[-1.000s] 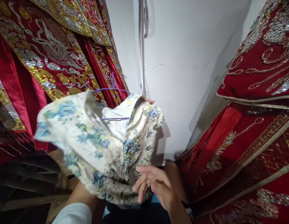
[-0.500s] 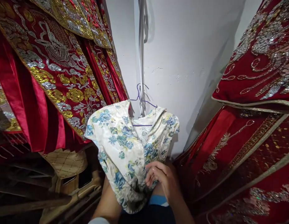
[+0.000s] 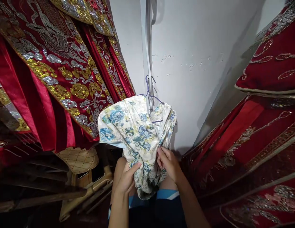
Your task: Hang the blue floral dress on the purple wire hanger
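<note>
A white garment with blue and green flowers [image 3: 140, 133] hangs by its shoulders on a purple hanger [image 3: 148, 90] in the middle of the head view. At its lower left side, my left hand [image 3: 128, 177] holds the cloth, thumb lying on the front and the other fingers out of sight behind it. My right hand [image 3: 167, 161] pinches the front edge just below the V of the neckline, thumb and index finger together.
Red gowns with gold and silver embroidery [image 3: 77, 90] hang on the left, others [image 3: 242, 139] on the right. Behind is a white wall [image 3: 192, 41] with a pale vertical strip [image 3: 145, 38]. A wooden chair [image 3: 83, 180] stands at the lower left.
My left hand has come into view on the garment's lower left side. My right hand has moved up to the front edge and closed on it. The garment has turned and its left sleeve spreads out.
</note>
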Demonstrator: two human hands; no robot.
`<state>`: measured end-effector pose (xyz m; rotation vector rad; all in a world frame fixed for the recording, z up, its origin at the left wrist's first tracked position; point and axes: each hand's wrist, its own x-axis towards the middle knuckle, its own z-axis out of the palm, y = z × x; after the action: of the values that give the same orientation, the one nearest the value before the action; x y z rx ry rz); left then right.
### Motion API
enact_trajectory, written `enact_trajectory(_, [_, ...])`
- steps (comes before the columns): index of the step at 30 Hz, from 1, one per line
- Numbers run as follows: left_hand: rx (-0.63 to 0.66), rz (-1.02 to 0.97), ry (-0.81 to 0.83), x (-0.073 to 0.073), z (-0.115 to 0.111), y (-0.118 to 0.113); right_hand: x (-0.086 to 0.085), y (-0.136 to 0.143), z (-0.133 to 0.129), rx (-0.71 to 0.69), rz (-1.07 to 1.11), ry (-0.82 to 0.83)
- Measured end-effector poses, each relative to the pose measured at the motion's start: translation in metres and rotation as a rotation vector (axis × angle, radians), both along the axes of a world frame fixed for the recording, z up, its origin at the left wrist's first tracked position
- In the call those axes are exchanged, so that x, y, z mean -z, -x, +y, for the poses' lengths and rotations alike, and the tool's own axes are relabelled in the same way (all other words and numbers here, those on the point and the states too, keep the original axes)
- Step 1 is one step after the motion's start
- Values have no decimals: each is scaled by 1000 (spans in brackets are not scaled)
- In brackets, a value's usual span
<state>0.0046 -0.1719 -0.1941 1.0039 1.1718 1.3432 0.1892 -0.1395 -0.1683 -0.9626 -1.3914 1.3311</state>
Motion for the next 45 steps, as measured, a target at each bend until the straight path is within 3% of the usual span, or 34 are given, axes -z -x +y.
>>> enact_trajectory(4, [24, -52, 36, -12, -1, -7, -4, 4, 10, 74, 8, -45])
enact_trajectory(8, [-84, -48, 33, -9, 6, -10, 1, 1, 8, 204, 110, -58])
enact_trajectory(11, [-335, -16, 5, -3, 13, -9, 0, -4, -3, 236, 109, -62])
enact_trajectory(14, [-722, 126, -170, -1, 13, -15, -5, -7, -12, 218, 81, -61])
enact_trajectory(15, [-769, 192, -235, -2, 12, -20, -7, -7, -15, 204, 69, -61])
enact_trajectory(16, [-722, 260, -293, -3, 10, -26, -9, -7, -17, 190, 55, -62])
enact_trajectory(19, [-274, 390, -383, -7, 5, -48, -14, -5, -20, 159, 25, -60])
enact_trajectory(21, [-94, 372, -386, -7, 5, -63, -15, -3, -21, 152, 35, -68])
enact_trajectory(25, [-140, 305, -380, -3, 9, -79, -11, -1, -21, 133, 73, -75])
enact_trajectory(31, [-72, 427, -450, 2, 10, -74, -1, 5, -13, 138, 143, 16])
enact_trajectory(34, [-47, 448, -480, 8, 10, -72, -8, 10, 2, 162, 213, 85])
enact_trajectory(37, [-59, 490, -498, 16, 13, -69, -34, 13, 30, 168, 244, 118])
enact_trajectory(42, [-89, 524, -487, 31, 20, -60, -105, 17, 84, 114, 291, 1])
enact_trajectory(45, [-81, 511, -470, 41, 22, -58, -135, 23, 102, 134, 324, -47])
